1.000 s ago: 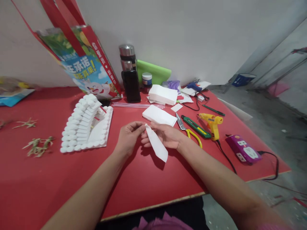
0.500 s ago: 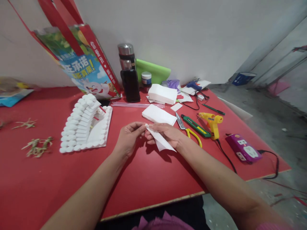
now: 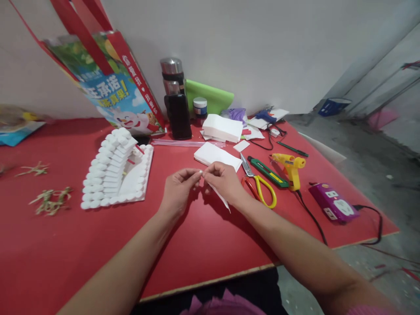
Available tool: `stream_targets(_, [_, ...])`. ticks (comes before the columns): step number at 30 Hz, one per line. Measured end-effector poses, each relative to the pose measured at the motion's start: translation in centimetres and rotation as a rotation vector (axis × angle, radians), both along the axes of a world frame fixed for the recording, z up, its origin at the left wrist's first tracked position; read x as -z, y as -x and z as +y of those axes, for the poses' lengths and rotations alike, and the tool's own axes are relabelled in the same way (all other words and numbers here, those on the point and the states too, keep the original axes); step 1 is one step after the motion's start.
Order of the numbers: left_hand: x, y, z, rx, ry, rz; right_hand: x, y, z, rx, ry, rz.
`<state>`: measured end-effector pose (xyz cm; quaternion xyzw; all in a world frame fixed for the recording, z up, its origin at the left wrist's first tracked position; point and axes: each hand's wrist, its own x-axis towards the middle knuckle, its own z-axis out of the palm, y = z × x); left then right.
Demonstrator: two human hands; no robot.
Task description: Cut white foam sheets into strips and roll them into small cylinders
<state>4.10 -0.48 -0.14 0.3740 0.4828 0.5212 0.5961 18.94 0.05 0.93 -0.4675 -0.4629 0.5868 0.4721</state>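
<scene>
Between my two hands is a white paper strip (image 3: 220, 195), its loose end hanging below my right fingers. My left hand (image 3: 180, 186) pinches the strip's tip between thumb and forefinger. Right beside it, my right hand (image 3: 225, 180) is closed on the same strip, and the fingertips of both hands nearly meet. The part inside the fingers is mostly hidden. Just behind my hands lies a stack of white paper (image 3: 216, 155). Scissors (image 3: 264, 192) with red and yellow handles rest to the right of my right hand.
On the red table (image 3: 98, 249), a white stair-like model (image 3: 110, 170) stands left, near straw figures (image 3: 50, 201). A green cutter (image 3: 268, 172), yellow glue gun (image 3: 290, 167) and purple power socket (image 3: 333, 202) lie right. Behind are a bag (image 3: 121, 94), phone (image 3: 178, 117) and thermos (image 3: 172, 70).
My right hand has turned over the paper strip, so less of the strip shows and it looks narrower. More of the scissors' handles is visible. My left hand stays nearly in place.
</scene>
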Motion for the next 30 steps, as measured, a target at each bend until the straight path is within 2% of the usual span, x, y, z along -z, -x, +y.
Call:
stream_targets(3, [-0.2,-0.4,-0.4,-0.039,-0.021,0.033,0.0,0.2,-0.1,0.044,-0.069,-0.088])
stream_targets(9, [-0.7,-0.2,-0.6,-0.014,-0.084,0.112,-0.2,-0.1,0.0,0.010,-0.011,-0.010])
stream_targets(16, [-1.0,0.0,-0.5,-0.076,-0.342,0.335,-0.3,0.1,0.0,0.010,0.033,0.048])
stream_targets(22, [-0.7,0.0,-0.6,-0.110,-0.548,0.524,-0.4,0.3,-0.4,0.059,-0.042,-0.093])
stream_targets(25, [-0.7,0.1,-0.6,-0.102,-0.647,0.622,-0.3,0.4,-0.5,0.040,-0.051,-0.084])
stream_targets(30, [-0.9,0.1,-0.7,-0.063,-0.710,0.630,-0.3,-0.2,-0.3,0.028,-0.067,-0.016])
